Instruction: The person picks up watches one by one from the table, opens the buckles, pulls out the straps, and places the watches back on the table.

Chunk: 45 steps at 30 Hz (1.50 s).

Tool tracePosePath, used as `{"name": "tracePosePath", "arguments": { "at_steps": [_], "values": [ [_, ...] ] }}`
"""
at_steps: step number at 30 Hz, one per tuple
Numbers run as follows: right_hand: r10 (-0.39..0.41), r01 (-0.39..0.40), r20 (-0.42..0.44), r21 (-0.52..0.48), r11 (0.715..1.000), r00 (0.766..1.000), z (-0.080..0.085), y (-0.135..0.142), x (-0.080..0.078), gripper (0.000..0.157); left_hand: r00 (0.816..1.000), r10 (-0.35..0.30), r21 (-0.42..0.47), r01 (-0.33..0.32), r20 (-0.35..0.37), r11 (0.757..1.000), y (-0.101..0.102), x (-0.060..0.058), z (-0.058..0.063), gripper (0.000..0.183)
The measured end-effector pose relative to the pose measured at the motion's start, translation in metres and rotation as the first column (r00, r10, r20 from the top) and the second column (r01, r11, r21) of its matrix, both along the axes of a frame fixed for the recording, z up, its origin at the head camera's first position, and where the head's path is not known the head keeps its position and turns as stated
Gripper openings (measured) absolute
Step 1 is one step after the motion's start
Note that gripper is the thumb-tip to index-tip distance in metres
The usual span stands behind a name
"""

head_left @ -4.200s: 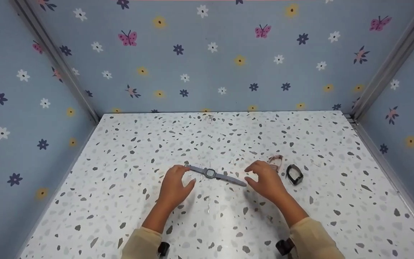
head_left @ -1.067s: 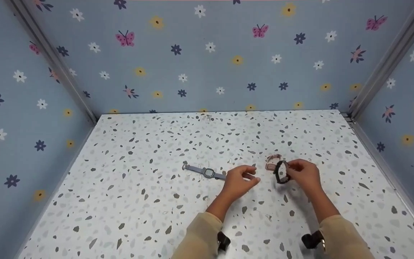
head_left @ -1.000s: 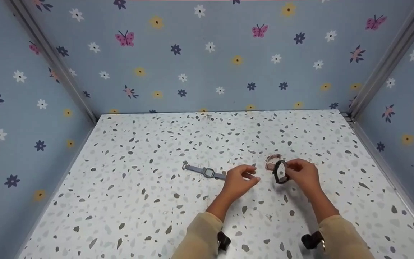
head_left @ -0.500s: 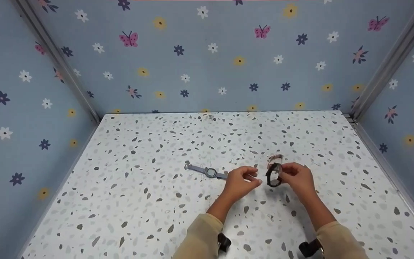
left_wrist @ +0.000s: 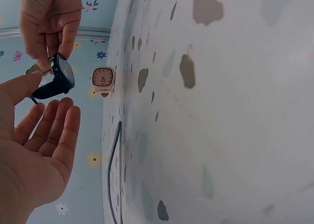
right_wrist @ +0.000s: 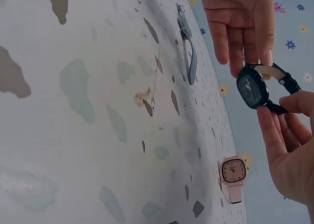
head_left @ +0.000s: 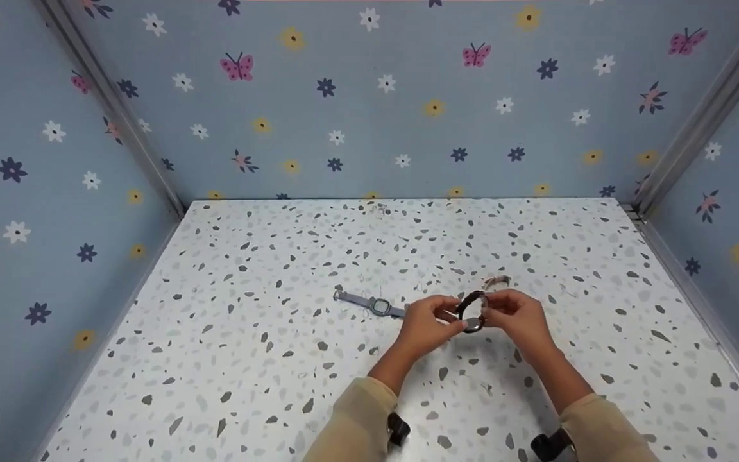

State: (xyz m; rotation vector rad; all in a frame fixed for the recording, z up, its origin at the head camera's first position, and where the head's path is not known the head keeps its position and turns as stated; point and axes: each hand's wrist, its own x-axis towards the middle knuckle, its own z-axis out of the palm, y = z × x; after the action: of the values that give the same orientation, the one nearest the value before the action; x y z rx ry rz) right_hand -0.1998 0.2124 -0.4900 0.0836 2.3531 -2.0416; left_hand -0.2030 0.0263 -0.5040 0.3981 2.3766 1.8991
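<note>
In the head view a black wristwatch (head_left: pixel 473 324), its strap closed in a loop, is raised above the speckled table between both hands. My right hand (head_left: pixel 523 317) pinches the strap side between thumb and fingers. From the other side, my left hand (head_left: pixel 426 327) has its thumb and fingertips at the watch case. The dark square dial (right_wrist: pixel 252 88) is plain in the right wrist view. Left of the hands lies a grey watch (head_left: pixel 380 306), stretched flat, one strap end hidden behind my left hand. A pink watch (right_wrist: pixel 233 171) stands behind the right hand, partly covered in the head view.
White speckled tabletop (head_left: pixel 247 359) spreads around the hands. Blue flowered panels (head_left: pixel 344 115) enclose it at the back and both sides, with metal posts (head_left: pixel 703 122) in the corners.
My right hand has picked up the black watch from the table and brought it left to my left hand. Earlier, my left hand moved right from the grey watch; now it meets the black one.
</note>
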Motion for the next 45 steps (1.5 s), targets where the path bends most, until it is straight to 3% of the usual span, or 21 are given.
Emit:
{"name": "tracePosePath", "arguments": {
  "at_steps": [12,18,23,26,31,37,45],
  "values": [
    [0.035,-0.035,-0.012,0.002,0.999,0.999,0.002,-0.009,0.003,0.033,0.995,0.023,-0.08,-0.031,-0.098,0.996,-0.009,-0.001,0.002,0.014],
    [0.102,-0.096,-0.063,0.089,0.991,0.993,-0.002,-0.008,0.004,0.031,0.995,0.023,-0.021,-0.025,-0.093,0.999,-0.012,-0.002,0.002,0.014],
    [0.18,-0.171,-0.114,0.089,0.981,0.977,-0.005,-0.009,0.004,0.034,0.996,-0.014,0.057,0.019,-0.086,0.998,-0.016,-0.002,0.005,0.012],
    [0.206,-0.198,-0.116,0.073,0.977,0.972,-0.006,-0.009,0.005,0.036,0.996,-0.04,0.097,0.048,-0.077,0.994,-0.02,0.003,0.013,0.012],
    [0.204,-0.199,-0.085,0.069,0.978,0.975,0.003,-0.014,0.01,0.032,0.996,-0.07,0.136,0.075,-0.047,0.988,-0.025,0.01,0.028,0.014],
    [0.173,-0.156,-0.138,0.123,0.98,0.975,0.014,-0.024,0.012,0.026,0.996,-0.091,0.197,0.089,0.0,0.976,-0.03,0.007,0.03,0.015],
    [0.144,-0.131,-0.191,0.08,0.988,0.971,-0.003,-0.028,0.002,0.023,0.988,-0.048,0.094,0.062,-0.146,0.994,-0.035,0.008,0.035,0.022]
  ]
}}
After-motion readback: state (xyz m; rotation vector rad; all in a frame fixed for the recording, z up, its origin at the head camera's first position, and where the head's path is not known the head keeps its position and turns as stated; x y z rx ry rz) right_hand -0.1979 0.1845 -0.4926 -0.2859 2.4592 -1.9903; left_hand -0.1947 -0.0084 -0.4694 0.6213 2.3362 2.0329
